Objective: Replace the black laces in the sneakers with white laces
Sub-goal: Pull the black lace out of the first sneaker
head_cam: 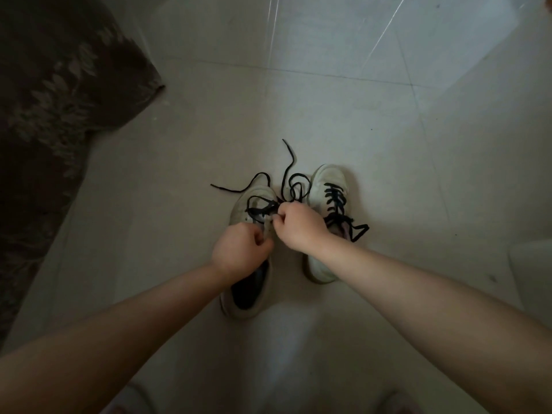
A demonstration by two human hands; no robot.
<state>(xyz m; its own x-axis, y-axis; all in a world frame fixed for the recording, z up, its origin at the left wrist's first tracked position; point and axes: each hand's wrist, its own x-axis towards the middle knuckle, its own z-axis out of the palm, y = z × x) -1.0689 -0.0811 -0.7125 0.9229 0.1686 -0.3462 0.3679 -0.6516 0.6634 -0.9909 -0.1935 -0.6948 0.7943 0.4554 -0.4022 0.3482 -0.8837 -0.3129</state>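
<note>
**Both hands at the left sneaker, black lace half undone**

Your left hand [239, 249] is curled over the middle of the left sneaker [248, 264], its grip pinched on the tongue or upper edge near the eyelets; exactly what the fingers hold is hidden by the hand itself. Your right hand [298, 225] is just beside it, grip pinched on the black lace [260, 209] of that shoe, close to the toe-end eyelets. The lace is threaded only through the lowest rows; its loose ends trail forward over the toe and onto the floor [388, 130], one curling left, the other looping and running away from you.

The right sneaker [325, 186] stands just beside the left one, toe pointing away, with your right forearm crossing over its heel. Its laces [336, 198] are black and threaded up the eyelets, with a loose loop lying off its right side.

A dark patterned rug [53, 94] lies well apart to the left on the pale tiled floor.
</note>
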